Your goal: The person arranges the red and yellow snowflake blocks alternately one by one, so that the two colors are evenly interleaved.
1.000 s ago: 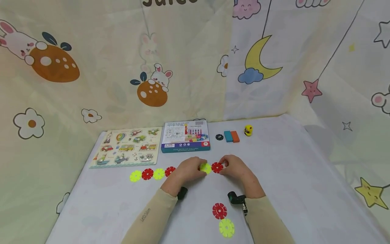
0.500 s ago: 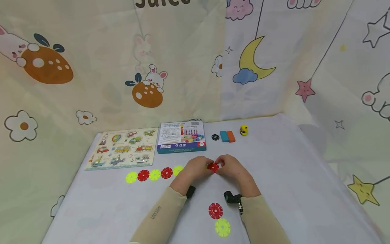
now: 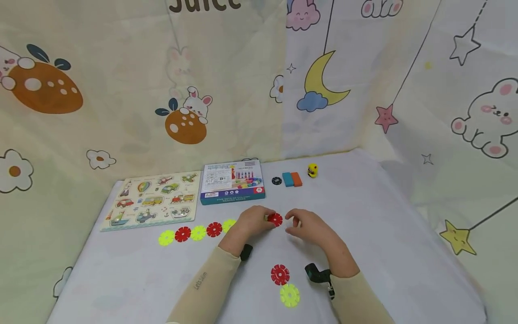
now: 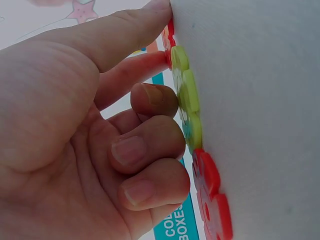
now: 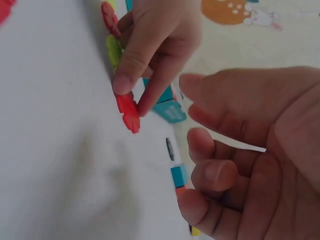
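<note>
My left hand [image 3: 250,225] pinches a red notched plastic disc [image 3: 277,219] between thumb and index finger, at the right end of a row of red and yellow-green snowflake discs. In the left wrist view, a yellow-green disc [image 4: 189,95] adjoins the held one, with another red disc [image 4: 214,197] beyond; the other fingers curl beside them. The hand hides part of the row in the head view. My right hand [image 3: 309,226] is just right of the held disc, apart from it, with loosely bent fingers and nothing between them. Nearer me lie a red disc [image 3: 280,274] and a yellow-green disc [image 3: 289,295].
Behind the row are a picture puzzle board [image 3: 151,200] and a flat toy box [image 3: 232,182]. Further right stand a black round chip [image 3: 276,181], a blue block [image 3: 288,179], an orange block [image 3: 296,179] and a small yellow toy [image 3: 312,170]. Printed cloth hangs behind the table.
Both hands met at the red disc half a second ago. Since then my right hand has let go and drawn away to the right, while my left keeps its pinch. The head view has turned right.
</note>
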Action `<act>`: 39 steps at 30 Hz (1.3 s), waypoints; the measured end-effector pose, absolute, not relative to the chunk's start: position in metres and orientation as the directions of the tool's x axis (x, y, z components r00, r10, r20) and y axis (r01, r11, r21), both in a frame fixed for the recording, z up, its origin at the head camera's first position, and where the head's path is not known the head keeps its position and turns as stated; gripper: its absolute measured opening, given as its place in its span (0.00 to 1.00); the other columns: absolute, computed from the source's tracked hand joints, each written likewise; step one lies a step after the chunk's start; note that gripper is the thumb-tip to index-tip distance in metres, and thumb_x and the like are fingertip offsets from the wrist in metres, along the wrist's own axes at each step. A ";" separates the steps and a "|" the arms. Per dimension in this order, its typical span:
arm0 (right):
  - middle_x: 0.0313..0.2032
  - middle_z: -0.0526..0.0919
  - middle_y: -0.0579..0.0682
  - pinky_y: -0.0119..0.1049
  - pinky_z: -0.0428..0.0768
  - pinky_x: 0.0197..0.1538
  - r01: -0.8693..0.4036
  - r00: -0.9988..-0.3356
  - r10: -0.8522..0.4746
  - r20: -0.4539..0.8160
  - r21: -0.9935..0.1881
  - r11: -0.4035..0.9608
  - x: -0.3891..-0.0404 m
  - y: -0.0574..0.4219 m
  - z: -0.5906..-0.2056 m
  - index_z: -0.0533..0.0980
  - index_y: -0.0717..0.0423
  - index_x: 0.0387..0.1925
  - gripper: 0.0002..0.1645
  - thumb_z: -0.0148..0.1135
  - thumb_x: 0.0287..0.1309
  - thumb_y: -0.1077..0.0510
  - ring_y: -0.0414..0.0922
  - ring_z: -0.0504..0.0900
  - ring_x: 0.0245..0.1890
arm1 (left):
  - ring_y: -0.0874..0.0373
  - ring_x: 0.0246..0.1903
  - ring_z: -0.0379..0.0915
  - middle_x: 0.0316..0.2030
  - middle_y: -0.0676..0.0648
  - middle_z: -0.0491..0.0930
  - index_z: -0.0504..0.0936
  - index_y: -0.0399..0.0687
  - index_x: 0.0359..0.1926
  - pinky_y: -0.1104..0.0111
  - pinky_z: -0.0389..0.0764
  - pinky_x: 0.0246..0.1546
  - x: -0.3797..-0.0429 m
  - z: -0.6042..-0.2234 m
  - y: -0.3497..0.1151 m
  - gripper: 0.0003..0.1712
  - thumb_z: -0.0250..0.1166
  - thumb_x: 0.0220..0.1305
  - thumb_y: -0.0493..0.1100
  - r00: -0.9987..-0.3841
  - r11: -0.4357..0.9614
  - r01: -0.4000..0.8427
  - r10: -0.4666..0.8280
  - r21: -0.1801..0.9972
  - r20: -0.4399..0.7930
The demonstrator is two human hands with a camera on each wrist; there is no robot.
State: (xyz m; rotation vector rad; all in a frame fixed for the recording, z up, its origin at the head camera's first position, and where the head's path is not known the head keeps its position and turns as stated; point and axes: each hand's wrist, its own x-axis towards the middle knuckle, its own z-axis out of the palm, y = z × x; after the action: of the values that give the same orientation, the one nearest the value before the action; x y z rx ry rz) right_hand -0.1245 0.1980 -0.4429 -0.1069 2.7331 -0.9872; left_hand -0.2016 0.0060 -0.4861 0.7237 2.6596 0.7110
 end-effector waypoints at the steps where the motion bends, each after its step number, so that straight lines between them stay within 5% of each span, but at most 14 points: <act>1: 0.28 0.72 0.47 0.36 0.73 0.29 -0.007 -0.968 -0.168 -0.187 -0.650 0.760 -0.117 0.199 -0.441 0.76 0.51 0.49 0.21 0.68 0.53 0.53 0.44 0.71 0.28 | 0.56 0.48 0.70 0.49 0.52 0.79 0.80 0.58 0.55 0.59 0.72 0.51 -0.202 -0.487 0.005 0.25 0.69 0.56 0.53 -0.830 0.749 0.392 0.539 0.534 -0.146; 9: 0.26 0.73 0.43 0.34 0.72 0.26 -0.045 -0.918 -0.293 -0.267 -0.665 0.745 -0.050 0.191 -0.449 0.77 0.47 0.42 0.21 0.71 0.47 0.45 0.42 0.71 0.27 | 0.55 0.49 0.69 0.50 0.52 0.78 0.80 0.59 0.56 0.58 0.72 0.51 -0.203 -0.486 0.004 0.26 0.70 0.54 0.53 -0.831 0.749 0.375 0.533 0.546 -0.161; 16: 0.27 0.71 0.41 0.35 0.71 0.29 0.038 -0.908 -0.206 -0.366 -0.561 0.827 -0.008 0.172 -0.470 0.74 0.49 0.39 0.34 0.77 0.32 0.38 0.39 0.70 0.27 | 0.56 0.49 0.68 0.50 0.52 0.78 0.79 0.59 0.57 0.60 0.72 0.50 -0.202 -0.487 0.006 0.27 0.69 0.55 0.53 -0.828 0.746 0.381 0.538 0.546 -0.158; 25: 0.27 0.71 0.44 0.38 0.73 0.31 0.167 -0.906 -0.071 -0.417 -0.505 0.847 -0.010 0.162 -0.474 0.72 0.50 0.33 0.34 0.80 0.25 0.39 0.43 0.70 0.29 | 0.56 0.50 0.68 0.51 0.52 0.77 0.79 0.59 0.57 0.59 0.72 0.51 -0.201 -0.488 0.005 0.27 0.70 0.54 0.53 -0.841 0.758 0.364 0.518 0.541 -0.160; 32: 0.19 0.70 0.43 0.34 0.68 0.25 0.048 -0.916 -0.198 -0.348 -0.586 0.809 -0.012 0.168 -0.468 0.72 0.47 0.21 0.17 0.76 0.40 0.49 0.41 0.69 0.23 | 0.57 0.48 0.68 0.49 0.53 0.77 0.79 0.59 0.57 0.61 0.73 0.49 -0.201 -0.488 0.005 0.28 0.70 0.54 0.53 -0.842 0.759 0.370 0.518 0.536 -0.152; 39: 0.27 0.70 0.44 0.39 0.73 0.30 0.111 -0.886 -0.145 -0.440 -0.504 0.856 -0.012 0.162 -0.471 0.72 0.50 0.30 0.31 0.81 0.26 0.43 0.43 0.70 0.27 | 0.58 0.47 0.69 0.49 0.54 0.78 0.79 0.58 0.57 0.62 0.72 0.50 -0.203 -0.490 0.005 0.26 0.69 0.55 0.53 -0.838 0.756 0.375 0.524 0.537 -0.153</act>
State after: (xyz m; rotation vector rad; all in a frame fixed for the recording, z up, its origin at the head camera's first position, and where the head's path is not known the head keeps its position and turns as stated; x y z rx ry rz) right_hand -0.0118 0.1618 -0.4710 -0.0249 2.5569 -0.7334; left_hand -0.2030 0.0047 -0.4901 0.6990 2.6601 0.7217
